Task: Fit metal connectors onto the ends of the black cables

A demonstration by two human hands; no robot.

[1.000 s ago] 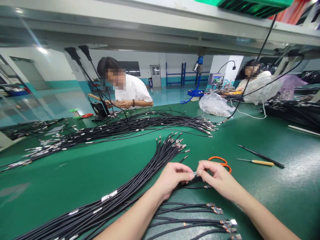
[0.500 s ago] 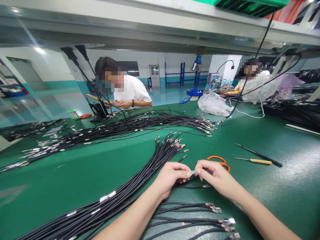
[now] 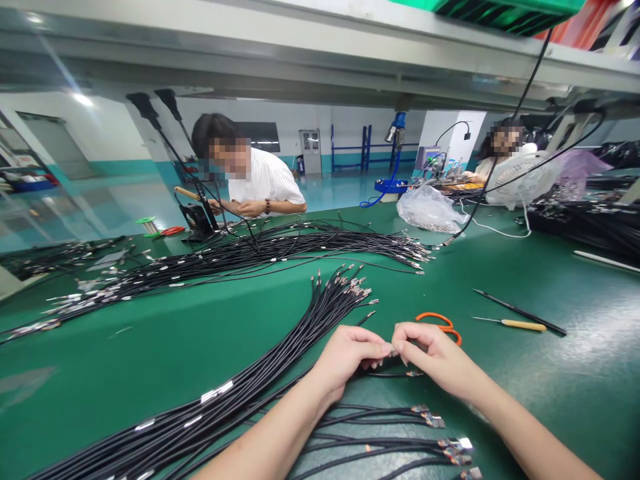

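My left hand point(image 3: 347, 360) and my right hand point(image 3: 434, 359) meet fingertip to fingertip over the green table point(image 3: 150, 340), both pinched on the small metal connector point(image 3: 391, 349) at the end of a thin black cable point(image 3: 395, 374). A bundle of black cables point(image 3: 280, 363) with metal ends runs from the lower left up past my left hand. Several finished cables with connectors point(image 3: 430, 433) lie below my wrists. Orange-handled scissors point(image 3: 440, 322) rest just behind my right hand.
A long spread of black cables point(image 3: 240, 257) crosses the table's far side. A wooden-handled pick point(image 3: 515, 325) and a black rod point(image 3: 520, 311) lie at the right. A clear plastic bag point(image 3: 430, 210) sits farther back. Two other people work across the bench.
My two hands stay together on the connector with only small finger movements; the view has shifted slightly.
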